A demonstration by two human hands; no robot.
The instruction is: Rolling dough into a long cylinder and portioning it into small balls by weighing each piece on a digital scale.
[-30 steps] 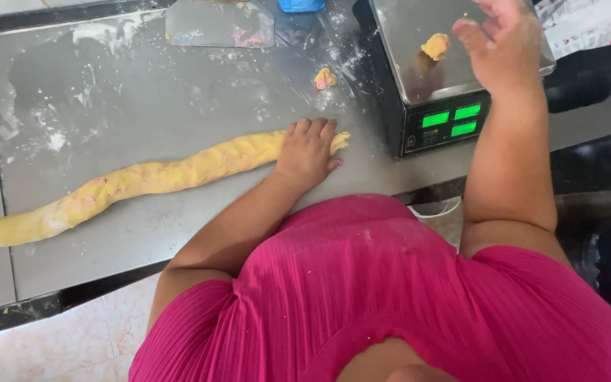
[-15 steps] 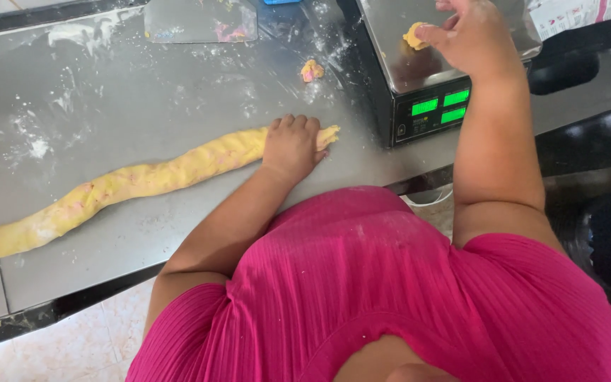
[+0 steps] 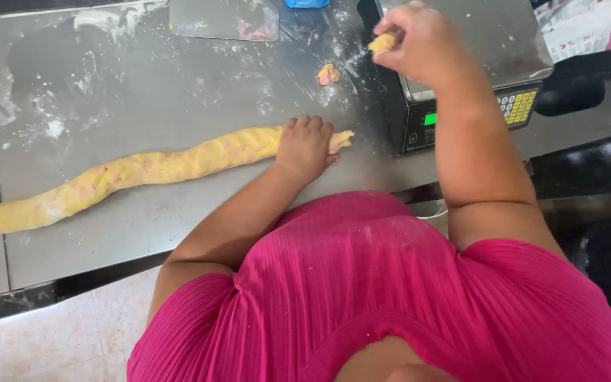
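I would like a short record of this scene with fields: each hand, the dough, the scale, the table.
left hand: palm down on the right end of the dough rope
right hand: raised at the scale's left edge, pinching a small dough piece
dough rope: long, yellow, lying across the table
loose dough bit: on the table, left of the scale
scale: steel platform, green display lit
table: metal, dusted with flour
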